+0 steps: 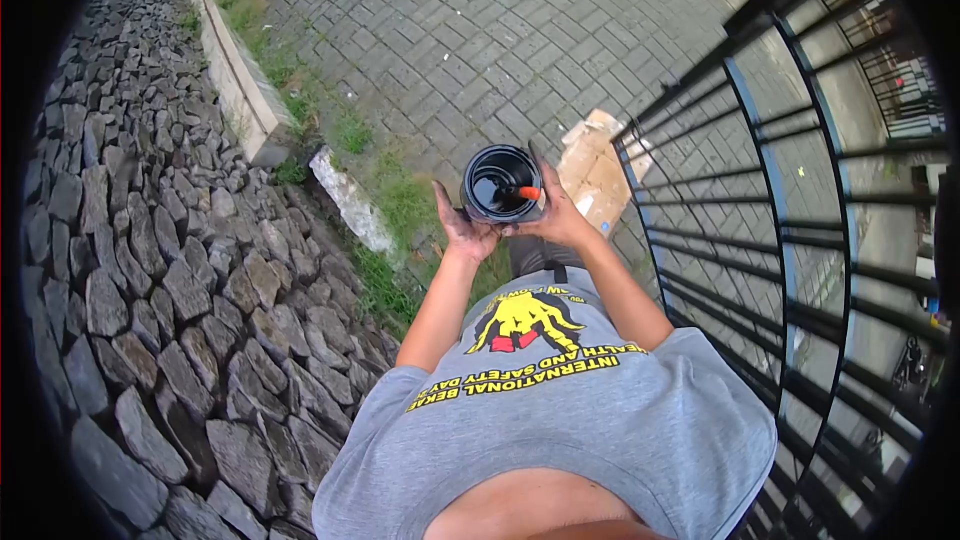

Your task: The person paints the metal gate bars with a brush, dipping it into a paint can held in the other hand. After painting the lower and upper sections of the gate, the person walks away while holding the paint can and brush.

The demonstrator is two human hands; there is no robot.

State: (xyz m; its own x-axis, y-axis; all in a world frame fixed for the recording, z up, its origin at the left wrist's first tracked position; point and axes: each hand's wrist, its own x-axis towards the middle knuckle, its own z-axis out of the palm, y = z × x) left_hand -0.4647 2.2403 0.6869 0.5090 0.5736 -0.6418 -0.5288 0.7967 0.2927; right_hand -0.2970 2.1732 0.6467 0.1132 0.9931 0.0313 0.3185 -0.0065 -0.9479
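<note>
A black-coated paint can [481, 166] is held up in front of me, its open top facing the camera. Dark, glossy liquid shows inside. An orange-red handle [528, 193], perhaps of a brush, leans over the rim on the right; its other end is hidden in the can. My left hand [466, 232] supports the can from below left, with the thumb standing apart from its side. My right hand [562, 214] grips the right side, its thumb up along the wall. Dark stains mark both hands. The fingers under the can are mostly hidden.
A black metal fence [780, 230] with blue-edged posts runs along the right. Flattened cardboard [592, 176] lies on the grey paving [470, 50] beside it. To the left are a sloping stone wall [190, 280], a concrete curb [232, 70], grass [385, 190] and a whitish slab [350, 200].
</note>
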